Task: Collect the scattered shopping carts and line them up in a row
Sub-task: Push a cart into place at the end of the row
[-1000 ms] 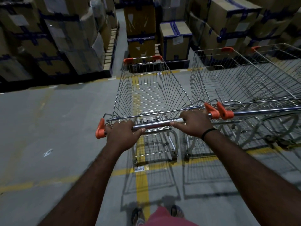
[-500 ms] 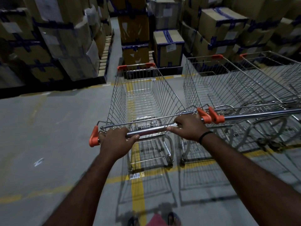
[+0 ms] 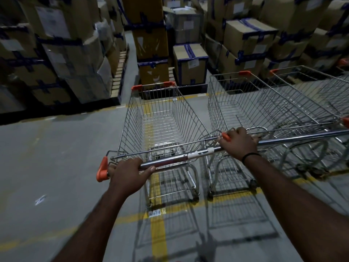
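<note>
Since the earlier frame my right hand (image 3: 238, 143) has slid along the handle (image 3: 170, 160) to its right end, uncovering a white sleeve (image 3: 201, 153) on the bar. The view has also closed in on the stacked boxes (image 3: 190, 63).

My left hand (image 3: 130, 173) is clenched round the handle at lower centre-left, just beside the orange cap (image 3: 102, 170) on its left end, with the thumb along the bar's underside. My right hand is curled over the right end of the handle, where an orange cap peeks out from under the fingers. It sits exactly where this bar meets the neighbouring cart's bar, so I cannot tell whether it grasps one or both. A dark wristband (image 3: 250, 156) circles that wrist.

The cart (image 3: 162, 118) I am holding stands at the centre of the frame, its wire basket pointing up the frame towards the boxes and straddling a yellow line (image 3: 158, 233) painted on the grey floor (image 3: 56, 148). Just beside it on the right stands a second cart (image 3: 245, 103), facing the same way, the two handles end to end. A third cart (image 3: 309, 82) stands beyond that, at the right edge. A wooden pallet (image 3: 119, 72) shows under the boxes at upper left.
</note>
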The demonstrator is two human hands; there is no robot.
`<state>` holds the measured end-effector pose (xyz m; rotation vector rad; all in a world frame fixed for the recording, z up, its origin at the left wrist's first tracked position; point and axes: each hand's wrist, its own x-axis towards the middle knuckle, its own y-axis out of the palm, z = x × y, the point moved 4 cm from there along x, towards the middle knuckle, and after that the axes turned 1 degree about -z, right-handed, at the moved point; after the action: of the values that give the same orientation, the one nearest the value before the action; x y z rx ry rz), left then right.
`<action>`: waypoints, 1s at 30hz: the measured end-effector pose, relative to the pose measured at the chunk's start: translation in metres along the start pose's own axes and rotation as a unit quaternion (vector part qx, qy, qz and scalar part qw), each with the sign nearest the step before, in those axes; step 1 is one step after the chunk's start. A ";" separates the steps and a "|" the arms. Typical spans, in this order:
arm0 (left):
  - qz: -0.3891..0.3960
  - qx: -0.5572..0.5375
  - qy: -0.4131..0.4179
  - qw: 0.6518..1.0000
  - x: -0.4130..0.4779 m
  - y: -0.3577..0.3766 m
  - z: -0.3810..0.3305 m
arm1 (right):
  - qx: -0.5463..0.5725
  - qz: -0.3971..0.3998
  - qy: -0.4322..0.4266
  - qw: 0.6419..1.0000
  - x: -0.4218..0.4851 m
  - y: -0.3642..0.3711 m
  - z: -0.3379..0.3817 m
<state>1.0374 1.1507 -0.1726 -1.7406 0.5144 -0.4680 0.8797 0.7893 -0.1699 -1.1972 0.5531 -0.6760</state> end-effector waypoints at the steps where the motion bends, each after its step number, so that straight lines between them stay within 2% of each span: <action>1: 0.004 -0.001 -0.001 1.000 0.000 0.000 0.000 | -0.001 -0.003 0.001 1.000 0.000 0.000 0.000; 8: 0.013 -0.003 0.012 1.000 -0.004 -0.003 -0.002 | -0.004 -0.010 -0.012 1.000 0.001 -0.001 0.000; 12: 0.047 -0.007 -0.005 0.999 0.000 -0.009 -0.001 | -0.052 0.000 -0.012 0.999 0.000 -0.007 0.007; 16: 0.073 -0.058 -0.002 0.996 0.008 -0.015 -0.003 | -0.093 -0.021 -0.106 0.990 -0.011 -0.012 0.038; 18: 0.084 -0.076 -0.004 0.993 0.009 -0.015 -0.002 | -0.081 0.000 -0.155 0.985 -0.019 -0.005 0.060; 21: 0.102 -0.082 -0.001 0.991 0.013 -0.015 -0.001 | -0.024 0.052 -0.182 0.982 -0.032 0.015 0.089; 25: 0.210 -0.044 0.026 0.976 0.023 -0.011 0.005 | -0.040 0.038 -0.142 0.988 -0.038 0.023 0.104; 30: 0.335 -0.041 0.112 0.935 0.040 -0.020 0.005 | -0.095 0.063 -0.078 0.990 -0.034 0.023 0.115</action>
<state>1.0755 1.1359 -0.1525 -1.4758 1.2502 -0.1511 0.9415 0.8936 -0.1590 -1.3689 0.5646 -0.4251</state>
